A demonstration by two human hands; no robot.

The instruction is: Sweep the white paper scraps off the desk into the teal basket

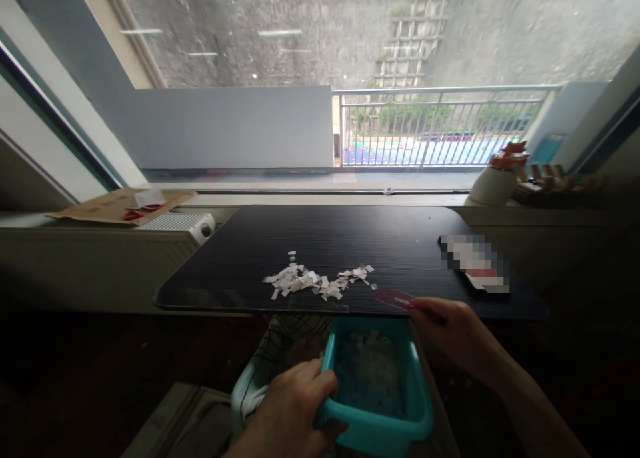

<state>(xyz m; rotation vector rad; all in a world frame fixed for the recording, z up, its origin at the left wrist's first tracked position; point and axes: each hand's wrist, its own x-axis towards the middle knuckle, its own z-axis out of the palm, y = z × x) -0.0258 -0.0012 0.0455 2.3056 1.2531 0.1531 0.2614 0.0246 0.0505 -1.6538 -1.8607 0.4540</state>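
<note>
My left hand (305, 405) is closed on the left rim of a teal plastic bin (425, 405), held just below the front edge of the black table (390, 238). Pale scraps lie inside the bin, dim in shadow. A thin, translucent pink flat piece (393, 299) is pinched in my right hand (447, 321) at the table's front edge; its kind is not clear. Left of its tip, a loose heap of small white paper scraps (300, 280) spreads over the tabletop.
A pixelated flat object (477, 265) lies at the table's right. On the sill stand a white container with an orange top (493, 181) and a dark rack (555, 185). Red-handled scissors (143, 211) rest on brown paper (100, 205) at left. A lined basket (245, 385) sits below.
</note>
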